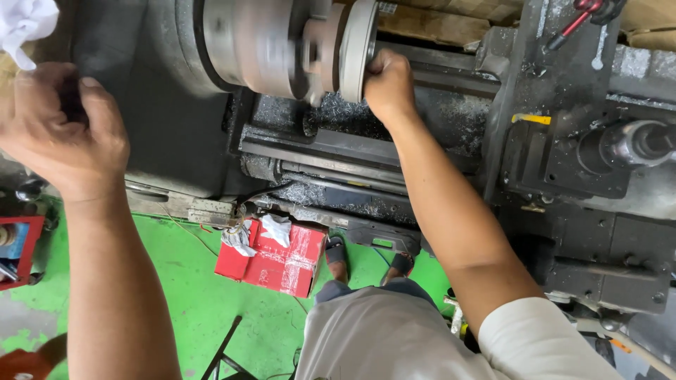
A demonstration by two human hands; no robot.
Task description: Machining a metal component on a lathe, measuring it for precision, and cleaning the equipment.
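Observation:
I stand at a metal lathe. My right hand [388, 83] is closed against the rim of a round metal disc [356, 49] mounted on the chuck [260, 46], which looks blurred. My left hand [60, 130] is raised at the far left, fingers curled around a small dark knob or handle [72, 98] on the headstock [151, 127]. What exactly it grips is partly hidden by the fingers.
Metal chips cover the lathe bed [338, 151]. The carriage and tool post [584, 148] sit at the right. A red box with white rags [271, 257] lies on the green floor [176, 295]. A white cloth [24, 24] hangs at the top left. A red tool tray [17, 250] stands at the left.

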